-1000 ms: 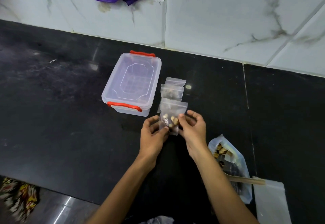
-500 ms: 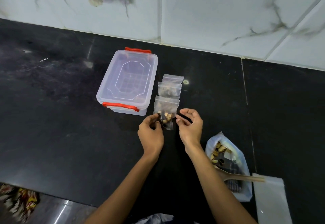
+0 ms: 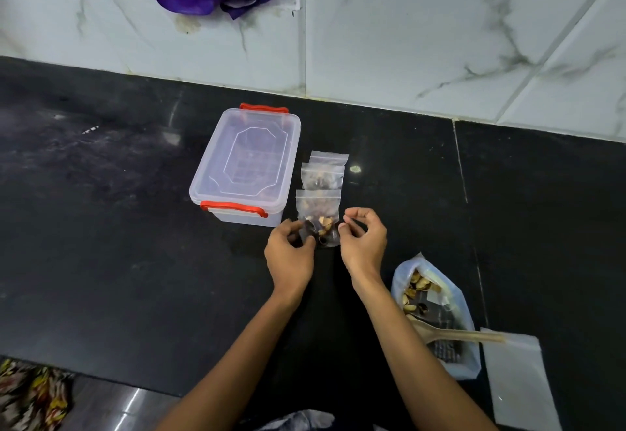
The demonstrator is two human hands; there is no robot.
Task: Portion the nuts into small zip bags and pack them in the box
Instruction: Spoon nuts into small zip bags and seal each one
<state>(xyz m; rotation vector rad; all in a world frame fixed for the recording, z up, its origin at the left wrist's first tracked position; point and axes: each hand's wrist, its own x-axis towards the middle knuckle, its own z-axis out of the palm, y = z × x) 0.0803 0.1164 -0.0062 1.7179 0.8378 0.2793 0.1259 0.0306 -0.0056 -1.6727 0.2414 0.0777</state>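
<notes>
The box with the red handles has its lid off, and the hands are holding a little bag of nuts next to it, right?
Not quite. The head view shows the box with its lid on. The left hand and right hand do hold a little bag of nuts next to it.

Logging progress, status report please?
Both hands pinch small clear zip bag of nuts. Clear plastic box with red latches lidded. Nothing in the way.
</notes>
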